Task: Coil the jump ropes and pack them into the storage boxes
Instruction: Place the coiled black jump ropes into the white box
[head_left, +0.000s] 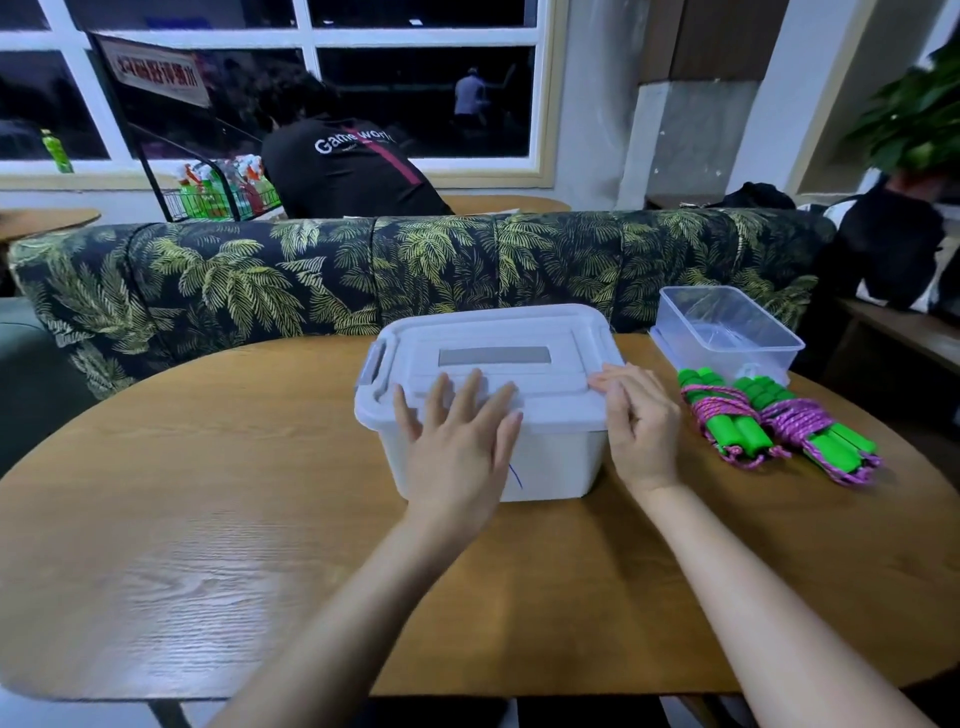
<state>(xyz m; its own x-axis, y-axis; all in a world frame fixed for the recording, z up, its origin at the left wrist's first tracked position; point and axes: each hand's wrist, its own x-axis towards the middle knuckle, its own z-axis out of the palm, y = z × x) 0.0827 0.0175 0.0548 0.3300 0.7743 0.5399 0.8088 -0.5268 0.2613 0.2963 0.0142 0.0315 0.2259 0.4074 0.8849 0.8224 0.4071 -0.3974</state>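
Two jump ropes (737, 431) point toward the clear box (727, 332); left hand (457, 447) and right hand (641, 421) press flat on the white box (493, 332).

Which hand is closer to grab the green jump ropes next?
Probably the right hand. It rests at the right edge of the white storage box, nearest the coiled jump ropes. The left hand lies flat on the lid, farther away.

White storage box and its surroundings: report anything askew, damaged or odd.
Only a thin blue line on the front wall of the white storage box stands out; mark or thread, unclear. The lid sits level, and the coiled jump ropes lie tidy beside it.
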